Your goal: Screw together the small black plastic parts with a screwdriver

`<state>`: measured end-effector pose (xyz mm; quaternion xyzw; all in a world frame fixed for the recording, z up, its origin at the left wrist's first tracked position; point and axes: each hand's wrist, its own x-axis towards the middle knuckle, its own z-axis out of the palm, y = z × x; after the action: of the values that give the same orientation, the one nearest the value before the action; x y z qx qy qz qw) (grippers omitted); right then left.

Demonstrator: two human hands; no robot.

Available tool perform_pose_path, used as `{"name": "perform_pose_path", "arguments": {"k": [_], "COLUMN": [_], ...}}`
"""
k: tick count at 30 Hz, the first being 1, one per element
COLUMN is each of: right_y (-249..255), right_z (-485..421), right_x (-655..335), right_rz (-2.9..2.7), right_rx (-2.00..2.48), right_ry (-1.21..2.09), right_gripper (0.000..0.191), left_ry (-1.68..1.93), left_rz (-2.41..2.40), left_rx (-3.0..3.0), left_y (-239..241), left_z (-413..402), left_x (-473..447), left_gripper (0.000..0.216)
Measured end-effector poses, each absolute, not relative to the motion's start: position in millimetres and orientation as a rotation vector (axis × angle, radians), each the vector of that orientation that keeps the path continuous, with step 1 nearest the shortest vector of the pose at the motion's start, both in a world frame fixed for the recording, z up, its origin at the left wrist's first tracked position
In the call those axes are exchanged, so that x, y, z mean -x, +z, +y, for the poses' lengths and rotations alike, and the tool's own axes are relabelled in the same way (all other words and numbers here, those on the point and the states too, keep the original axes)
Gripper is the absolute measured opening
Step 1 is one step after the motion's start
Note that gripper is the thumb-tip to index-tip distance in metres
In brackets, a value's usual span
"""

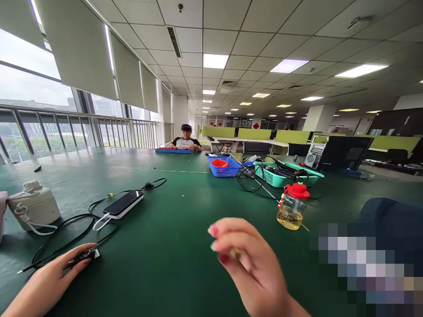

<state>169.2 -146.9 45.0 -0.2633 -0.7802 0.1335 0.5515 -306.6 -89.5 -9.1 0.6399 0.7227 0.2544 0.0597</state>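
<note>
My left hand rests on the green table at the lower left, its thumb and fingers closed on a small black object with a pale end. Its kind is unclear. A black cable runs just behind that hand. My right hand is raised over the table, fingers curled and pinched. Something small and brownish shows blurred between them. Beyond the left hand lies a flat block with a dark glossy top, white sides and a white loop of cord.
A red-lidded jar of yellowish liquid stands right of centre. Behind it are a blue basket and a teal basket with cables. A beige bottle stands left. One person sits across; another, blurred out, is at right.
</note>
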Motion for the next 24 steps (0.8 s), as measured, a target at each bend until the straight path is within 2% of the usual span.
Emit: {"name": "perform_pose_path", "arguments": {"k": [2, 4, 7, 12, 15, 19, 24], "right_y": [67.6, 72.4, 53.7, 17.3, 11.2, 10.8, 6.4], "right_z": [-112.7, -86.5, -63.8, -51.0, -51.2, -56.8, -60.6], "right_x": [-161.2, -161.3, -170.1, -180.9, -185.2, -187.7, -177.3], "right_rz": [-1.909, -1.988, -2.049, -1.875, -1.914, -2.003, -2.145], "right_rx": [0.647, 0.616, 0.638, 0.759, 0.746, 0.822, 0.706], "right_ry": [0.368, 0.277, 0.121, 0.176, 0.091, 0.024, -0.052], "right_gripper": [0.024, 0.017, 0.008, 0.01, 0.01, 0.009, 0.031], "left_ry": [0.828, 0.858, 0.858, 0.642, 0.544, 0.518, 0.552], "left_rz": [2.147, 2.115, 1.952, 1.479, 1.346, 1.315, 1.267], "left_rx": [-1.937, -1.948, -2.027, -2.281, -2.393, -2.437, -2.363], "left_y": [-0.6, 13.2, 42.7, 76.5, 68.3, 41.0, 14.2], "left_z": [-89.7, -89.5, -88.1, -70.0, -46.5, -17.0, -4.3], "left_x": [300.3, 282.9, 227.2, 92.2, 31.7, -3.6, -6.5], "left_gripper": [0.034, 0.033, 0.037, 0.036, 0.041, 0.047, 0.052]}}
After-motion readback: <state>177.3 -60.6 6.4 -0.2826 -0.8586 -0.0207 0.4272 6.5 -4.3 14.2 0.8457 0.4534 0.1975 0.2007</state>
